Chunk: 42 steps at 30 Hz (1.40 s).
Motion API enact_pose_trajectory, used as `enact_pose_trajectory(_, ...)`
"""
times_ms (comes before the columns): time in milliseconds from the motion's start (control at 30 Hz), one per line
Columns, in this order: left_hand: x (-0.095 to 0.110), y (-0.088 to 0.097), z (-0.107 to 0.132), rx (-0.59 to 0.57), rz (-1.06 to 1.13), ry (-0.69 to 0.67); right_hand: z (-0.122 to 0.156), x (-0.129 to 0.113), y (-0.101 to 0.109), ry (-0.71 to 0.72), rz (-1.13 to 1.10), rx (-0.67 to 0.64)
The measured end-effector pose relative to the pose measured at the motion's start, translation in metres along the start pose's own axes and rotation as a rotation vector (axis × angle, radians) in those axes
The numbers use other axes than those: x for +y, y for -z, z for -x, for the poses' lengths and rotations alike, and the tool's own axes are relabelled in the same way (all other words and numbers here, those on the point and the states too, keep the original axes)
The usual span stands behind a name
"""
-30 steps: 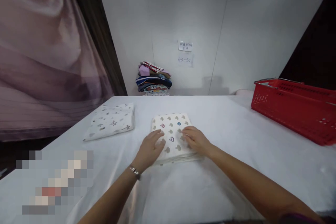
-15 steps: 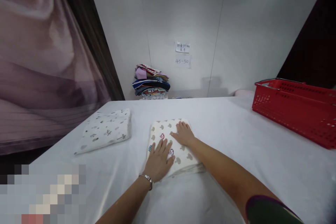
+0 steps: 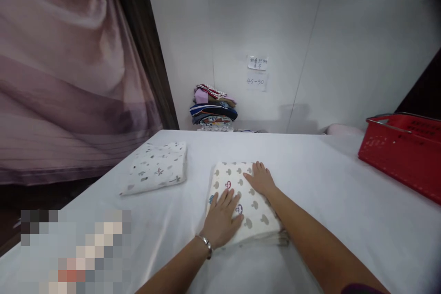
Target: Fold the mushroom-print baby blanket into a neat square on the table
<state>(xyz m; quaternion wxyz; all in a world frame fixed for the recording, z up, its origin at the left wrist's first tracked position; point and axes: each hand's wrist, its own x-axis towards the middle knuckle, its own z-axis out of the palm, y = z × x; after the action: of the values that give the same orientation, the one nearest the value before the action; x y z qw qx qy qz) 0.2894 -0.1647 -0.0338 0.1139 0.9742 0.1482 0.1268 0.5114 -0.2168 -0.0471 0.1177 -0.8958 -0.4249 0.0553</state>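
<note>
A folded cream cloth with a mushroom print [image 3: 255, 220] lies on the white table [image 3: 310, 183] in front of me. My left hand [image 3: 222, 218] rests flat on its left part, fingers spread, a silver bracelet on the wrist. On the cloth's upper right edge lies my right hand [image 3: 262, 179], palm down with the fingers stretched out. Layers of the fold show along the near edge. To the left is a second folded cloth [image 3: 156, 167], white with a grey plant-like print, which neither hand touches.
A red plastic basket [image 3: 399, 161] with a metal handle stands at the right. Behind the table's far edge is a stack of folded clothes [image 3: 214, 108] against the wall. Paper notes [image 3: 257, 73] hang above. A pink curtain [image 3: 69, 78] drapes at the left.
The view has turned a little left, so everything sits farther right in the picture. Both hands stay flat on the mushroom-print cloth, the right one at its edge.
</note>
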Motion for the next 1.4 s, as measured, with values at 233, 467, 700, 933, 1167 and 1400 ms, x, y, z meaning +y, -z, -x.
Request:
enact_pose_trajectory(233, -0.055, 0.034, -0.092, 0.179, 0.331, 0.340, 0.000, -0.001, -0.003, 0.021, 0.007, 0.039)
enact_pose_trajectory(467, -0.106, 0.028, -0.153, -0.093, 0.595, 0.479, 0.003, -0.002, -0.002, 0.035, 0.035, 0.083)
enact_pose_trajectory(700, -0.117, 0.023, -0.157, -0.192, 0.816, 0.463, 0.002, -0.001, -0.002, 0.008, 0.023, 0.053)
enact_pose_trajectory(933, -0.129, 0.016, -0.152, -0.171, 0.756, 0.363, 0.003, -0.001, -0.002, 0.012, 0.031, 0.048)
enact_pose_trajectory(1167, -0.134, 0.007, -0.158, -0.062, 0.513, 0.404, 0.003, -0.001, -0.001, 0.027, 0.029, 0.047)
enact_pose_trajectory(1400, -0.110, 0.024, -0.143, -0.024, 0.290, 0.319, 0.001, 0.000, -0.004, -0.007, -0.005, 0.056)
